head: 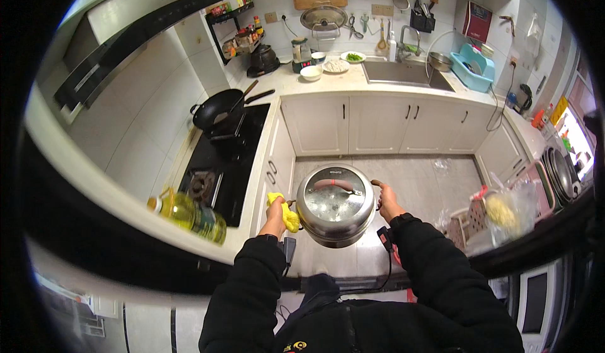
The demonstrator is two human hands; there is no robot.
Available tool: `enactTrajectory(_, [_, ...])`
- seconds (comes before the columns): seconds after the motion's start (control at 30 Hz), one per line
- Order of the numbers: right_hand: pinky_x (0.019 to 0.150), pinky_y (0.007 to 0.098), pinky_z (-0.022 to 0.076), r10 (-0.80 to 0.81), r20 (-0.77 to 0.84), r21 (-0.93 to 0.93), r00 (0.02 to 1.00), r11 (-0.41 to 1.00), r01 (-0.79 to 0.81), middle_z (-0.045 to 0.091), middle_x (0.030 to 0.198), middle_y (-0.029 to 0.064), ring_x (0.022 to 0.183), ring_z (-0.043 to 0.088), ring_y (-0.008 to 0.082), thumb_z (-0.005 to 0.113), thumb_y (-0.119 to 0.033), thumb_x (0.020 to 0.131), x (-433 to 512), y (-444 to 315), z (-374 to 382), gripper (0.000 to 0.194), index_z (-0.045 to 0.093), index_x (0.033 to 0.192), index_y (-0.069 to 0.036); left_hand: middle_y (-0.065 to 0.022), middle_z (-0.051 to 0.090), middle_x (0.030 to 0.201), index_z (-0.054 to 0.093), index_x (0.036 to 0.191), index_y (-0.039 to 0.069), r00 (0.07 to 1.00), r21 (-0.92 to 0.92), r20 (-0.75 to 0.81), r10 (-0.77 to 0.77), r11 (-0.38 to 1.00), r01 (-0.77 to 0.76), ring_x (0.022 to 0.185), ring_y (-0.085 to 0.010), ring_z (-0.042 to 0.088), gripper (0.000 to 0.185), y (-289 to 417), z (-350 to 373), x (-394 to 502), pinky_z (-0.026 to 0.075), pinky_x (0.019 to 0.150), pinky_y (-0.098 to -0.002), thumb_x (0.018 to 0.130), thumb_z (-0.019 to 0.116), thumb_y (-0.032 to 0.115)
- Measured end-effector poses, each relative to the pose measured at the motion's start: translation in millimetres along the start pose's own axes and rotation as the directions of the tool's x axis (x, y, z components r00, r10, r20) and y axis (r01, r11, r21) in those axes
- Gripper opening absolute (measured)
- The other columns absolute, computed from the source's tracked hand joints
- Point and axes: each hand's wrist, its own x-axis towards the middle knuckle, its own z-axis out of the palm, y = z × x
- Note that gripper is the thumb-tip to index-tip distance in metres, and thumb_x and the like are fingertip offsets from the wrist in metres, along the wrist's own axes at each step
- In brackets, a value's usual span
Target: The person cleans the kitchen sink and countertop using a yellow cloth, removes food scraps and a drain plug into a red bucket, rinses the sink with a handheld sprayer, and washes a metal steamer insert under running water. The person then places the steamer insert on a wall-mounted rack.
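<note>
A lidded stainless-steel pot (333, 232) hangs in front of my body above the floor, carried by its two side handles. Its domed lid (331, 209) has a see-through top and a brown arched handle. My left hand (275, 215) grips the left side handle and bunches a yellow cloth (289, 218) there. On the other side, my right hand (389, 203) is closed around the right side handle. What is inside the pot cannot be made out.
To the left, a black wok (218, 107) sits on the gas hob (208, 164), near an oil bottle (194, 216). Plates of food (335, 66) stand on the back counter beside the sink (406, 74). A plastic bag (510, 211) and a slatted rack (465, 228) are at right.
</note>
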Motion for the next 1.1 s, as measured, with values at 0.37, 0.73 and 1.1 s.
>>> enactTrajectory(0.37, [0.044,0.0255,0.0243,-0.137,-0.024,0.242,0.99,0.96,0.139,0.024,0.054,-0.0067,0.047,0.027,0.0079,0.041,-0.023,0.083,219.8,-147.7,42.9,0.033,0.064,0.105,-0.015,-0.0125,0.055,0.08,0.042,0.099,0.01,0.992,0.047,0.126,-0.026,0.999,0.02,0.062,-0.0256,0.05,0.027,110.5,227.8,235.5,0.044,0.056,-0.0408,0.074,0.048,0.019])
enactTrajectory(0.73, [0.042,0.0255,0.0236,-0.11,0.001,0.308,0.994,0.946,0.104,0.03,0.049,-0.0074,0.042,0.026,0.0092,0.047,-0.025,0.08,400.7,-361.9,74.3,0.011,0.052,0.075,-0.016,-0.0171,0.056,0.101,0.041,0.111,0.003,0.918,-0.039,0.391,-0.06,0.996,0.082,0.082,-0.0286,0.055,0.042,221.2,440.5,376.4,0.046,0.072,-0.04,0.077,0.046,0.027])
enactTrajectory(1.1, [0.043,0.0232,0.0271,-0.105,0.132,0.266,0.986,0.962,0.066,0.035,0.05,-0.0063,0.044,0.032,0.0102,0.052,-0.026,0.079,611.3,-470.0,90.1,0.023,0.041,0.06,-0.019,-0.0172,0.057,0.1,0.037,0.117,0.008,0.965,-0.084,0.264,0.006,0.996,0.016,0.083,-0.0253,0.054,0.044,274.5,596.5,461.8,0.047,0.07,-0.037,0.077,0.047,0.023])
